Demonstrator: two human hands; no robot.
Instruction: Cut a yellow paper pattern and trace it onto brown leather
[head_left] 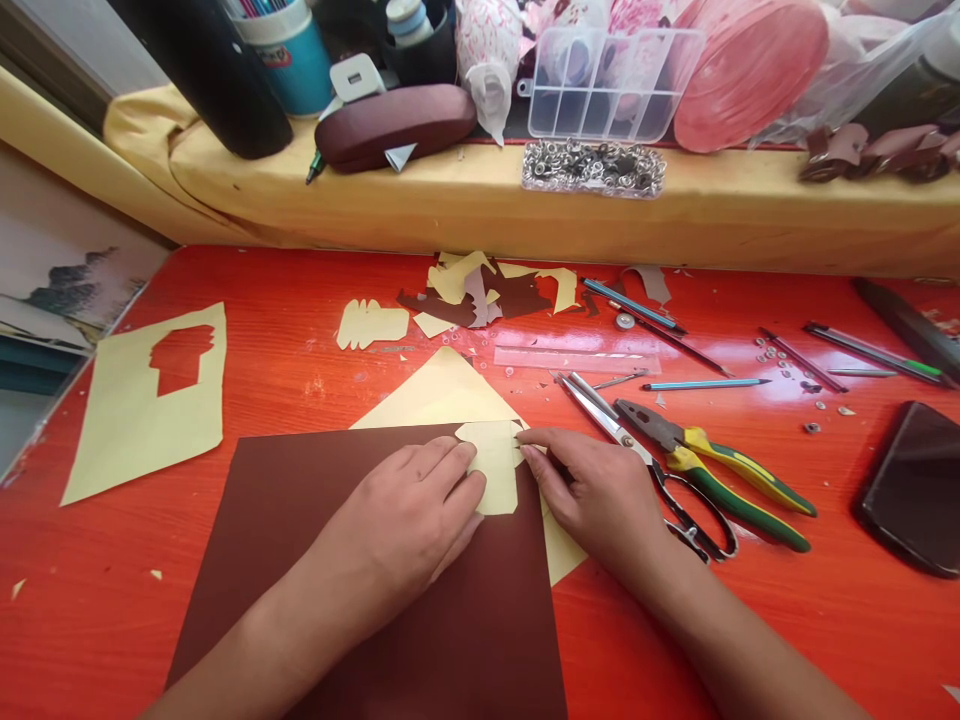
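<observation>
A small pale yellow cut-out (496,470) lies on the upper right corner of a brown sheet of paper (390,600) on the red table. My left hand (409,515) rests flat on the brown sheet, its fingers pressing the cut-out's left edge. My right hand (592,495) touches the cut-out's right edge with its fingertips close together. A larger yellow sheet (442,395) lies partly under the brown one.
Scissors (637,450) and green-yellow pliers (720,480) lie just right of my right hand. Pencils (705,384), a clear ruler (574,358), small metal eyelets and paper scraps (487,290) lie behind. A dark phone (915,485) is far right, a yellow stencil sheet (150,400) at left.
</observation>
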